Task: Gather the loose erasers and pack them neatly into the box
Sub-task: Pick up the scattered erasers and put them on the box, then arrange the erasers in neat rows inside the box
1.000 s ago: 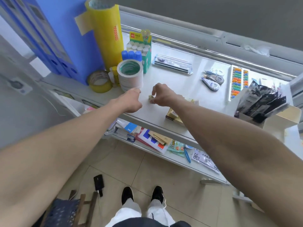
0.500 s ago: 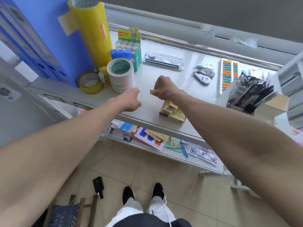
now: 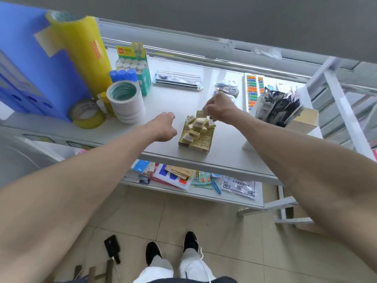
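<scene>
The right hand (image 3: pixel 220 108) pinches one yellow eraser (image 3: pixel 201 113) in its fingertips. Just beneath that grip sits the open box (image 3: pixel 199 148), heaped with loose erasers (image 3: pixel 195 126). Left of the grip, the left hand (image 3: pixel 163 127) is curled; whether it holds anything is hidden.

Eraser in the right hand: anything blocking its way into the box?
Nothing foreign. The right hand holds the eraser above the far end of the box, but jumbled erasers are heaped there; bare floor shows only near the front.
</scene>
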The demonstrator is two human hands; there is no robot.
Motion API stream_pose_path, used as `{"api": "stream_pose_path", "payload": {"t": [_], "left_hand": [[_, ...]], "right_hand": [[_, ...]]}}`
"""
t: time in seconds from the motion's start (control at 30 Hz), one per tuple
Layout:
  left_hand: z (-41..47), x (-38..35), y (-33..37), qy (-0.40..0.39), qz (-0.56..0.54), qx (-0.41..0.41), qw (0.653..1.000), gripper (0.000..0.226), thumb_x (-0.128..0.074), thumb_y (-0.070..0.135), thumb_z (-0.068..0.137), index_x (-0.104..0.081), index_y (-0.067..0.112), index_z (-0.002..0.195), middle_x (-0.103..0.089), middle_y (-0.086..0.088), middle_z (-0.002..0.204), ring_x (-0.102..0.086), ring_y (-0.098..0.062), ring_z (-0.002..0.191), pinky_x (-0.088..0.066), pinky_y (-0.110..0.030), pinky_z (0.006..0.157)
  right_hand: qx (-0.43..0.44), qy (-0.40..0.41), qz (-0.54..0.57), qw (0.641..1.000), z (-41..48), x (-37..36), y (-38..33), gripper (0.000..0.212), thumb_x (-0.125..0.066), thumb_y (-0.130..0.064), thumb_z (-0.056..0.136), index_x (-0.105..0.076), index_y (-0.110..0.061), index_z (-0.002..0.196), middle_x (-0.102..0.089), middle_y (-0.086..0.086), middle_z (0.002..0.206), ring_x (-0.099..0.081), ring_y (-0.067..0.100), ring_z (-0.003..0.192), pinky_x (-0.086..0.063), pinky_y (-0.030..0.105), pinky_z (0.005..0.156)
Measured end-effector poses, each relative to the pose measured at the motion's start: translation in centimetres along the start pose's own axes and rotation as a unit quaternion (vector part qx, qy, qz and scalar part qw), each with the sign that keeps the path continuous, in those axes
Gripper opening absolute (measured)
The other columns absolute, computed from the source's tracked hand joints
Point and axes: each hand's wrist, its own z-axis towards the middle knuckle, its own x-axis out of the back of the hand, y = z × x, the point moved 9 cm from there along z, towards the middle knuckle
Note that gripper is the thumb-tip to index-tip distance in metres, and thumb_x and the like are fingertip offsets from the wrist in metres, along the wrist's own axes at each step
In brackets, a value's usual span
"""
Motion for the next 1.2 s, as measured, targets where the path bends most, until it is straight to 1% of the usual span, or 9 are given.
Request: {"api": "stream_pose_path", "payload": {"t": [0.1,0.17,0.23,0.37,0.43,0.6,0.9,1.03,1.2], "left_hand": [[0.0,0.2,0.2,0.002,-0.002,-0.004,1.000,0.062,-0.054,0.011,0.090,-0.029,0.009,0.148,-0.032,-0.010,0.151,-0.036,-0.029,0.135,-0.035,-0.036,0.104],[0.0,0.3,-0.1,0.005,-0.001,-0.001,1.000,0.063,-0.054,0.011,0.090,-0.029,0.008,0.148,-0.032,-0.011,0.151,-0.036,-0.029,0.135,-0.035,-0.036,0.104],[0.2,0.4,-0.6,0.006,-0.002,0.008,1.000,0.062,-0.054,0.011,0.090,-0.029,0.008,0.147,-0.033,-0.011,0.151,-0.037,-0.029,0.134,-0.035,-0.037,0.104],[0.2,0.2,-1.6,0.003,-0.005,0.020,1.000,0.063,-0.054,0.012,0.090,-0.029,0.009,0.147,-0.033,-0.011,0.150,-0.037,-0.030,0.134,-0.035,-0.039,0.104],[0.2,0.0,-1.8,0.003,-0.008,0.025,1.000,0.063,-0.053,0.011,0.090,-0.028,0.009,0.148,-0.032,-0.010,0.151,-0.038,-0.030,0.133,-0.036,-0.039,0.103],[0.7,0.3,-1.5,-0.001,-0.011,0.022,1.000,0.064,-0.053,0.011,0.089,-0.028,0.008,0.148,-0.032,-0.011,0.151,-0.036,-0.029,0.134,-0.034,-0.038,0.104],[1.4,0.4,-0.7,-0.003,0.012,0.022,1.000,0.060,-0.051,0.014,0.089,-0.032,0.009,0.145,-0.033,-0.010,0.149,-0.038,-0.029,0.132,-0.037,-0.040,0.104],[1.2,0.1,0.4,0.005,0.048,0.006,0.999,0.058,-0.050,0.015,0.088,-0.034,0.011,0.143,-0.038,-0.009,0.146,-0.043,-0.030,0.127,-0.041,-0.042,0.099],[0.7,0.4,2.1,0.056,0.146,-0.041,0.987,0.052,-0.049,0.016,0.088,-0.038,0.013,0.139,-0.046,-0.009,0.136,-0.048,-0.029,0.120,-0.040,-0.042,0.094]], "right_hand": [[-0.001,-0.005,-0.001,1.000,-0.2,-0.5,0.2,0.021,-0.056,0.002,0.080,-0.072,0.013,0.086,-0.071,0.032,0.081,-0.057,0.025,0.059,-0.054,0.040,0.058],[0.008,-0.006,-0.016,1.000,-0.3,-0.9,0.1,0.022,-0.055,0.003,0.083,-0.076,0.008,0.088,-0.070,0.025,0.079,-0.058,0.022,0.062,-0.052,0.034,0.057],[0.015,-0.009,-0.036,0.999,-0.3,-1.2,0.2,0.023,-0.055,0.001,0.087,-0.078,0.000,0.091,-0.070,0.016,0.084,-0.061,0.022,0.071,-0.053,0.029,0.059],[0.023,-0.011,-0.061,0.998,0.0,-1.4,0.1,0.022,-0.056,-0.002,0.085,-0.078,-0.002,0.090,-0.073,0.017,0.091,-0.068,0.031,0.086,-0.062,0.044,0.072],[0.022,-0.019,-0.076,0.997,0.2,-1.5,-0.1,0.021,-0.057,-0.004,0.084,-0.077,-0.003,0.090,-0.072,0.016,0.091,-0.069,0.032,0.086,-0.062,0.048,0.073],[0.026,-0.025,-0.106,0.994,0.2,-1.7,-0.8,0.021,-0.057,-0.007,0.081,-0.076,-0.005,0.090,-0.071,0.014,0.093,-0.068,0.031,0.087,-0.062,0.045,0.075],[0.025,-0.030,-0.090,0.995,0.3,-1.6,-0.5,0.019,-0.060,-0.014,0.080,-0.076,-0.009,0.089,-0.072,0.011,0.094,-0.068,0.028,0.088,-0.062,0.045,0.078],[0.028,0.003,-0.061,0.998,0.4,-0.7,-0.3,0.018,-0.061,-0.012,0.085,-0.075,-0.003,0.092,-0.073,0.013,0.096,-0.068,0.028,0.091,-0.060,0.046,0.082],[0.030,0.119,0.003,0.992,-1.2,1.6,0.0,0.022,-0.056,-0.007,0.084,-0.076,-0.006,0.094,-0.072,0.010,0.094,-0.068,0.024,0.087,-0.060,0.040,0.078]]}}
